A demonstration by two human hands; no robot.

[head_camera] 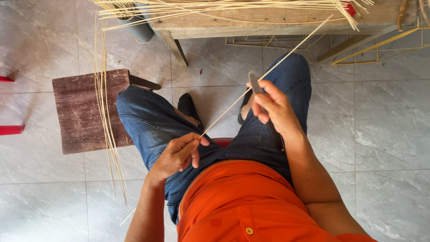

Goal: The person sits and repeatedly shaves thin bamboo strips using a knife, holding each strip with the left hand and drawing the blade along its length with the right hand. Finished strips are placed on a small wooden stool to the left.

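Strip: a long, thin, pale yellow bamboo strip, straight and smooth, running from the lap up toward 1 o'clock until its far end reaches the bench edge.
Left hand: the left hand at 7 o'clock of centre, its grip closed on the near end of the strip, thumb and forefinger pinching it above the left thigh.
Right hand: the right hand at 2 o'clock of centre, grip closed around a small knife.
Knife: the knife has a short, flat grey blade standing up from the fist and touching the strip partway along.
Bench: a worn wooden bench at 12 o'clock, carrying a loose sheaf of the same pale strips.
Stool: a dark reddish wooden stool at 9 o'clock, with more strips draped over its right edge down to the grey tiled floor.
Frames: yellow wire frames at 1 to 2 o'clock beneath the bench.
Labels and packages: none legible; a small red object lies on the bench at 1 o'clock.
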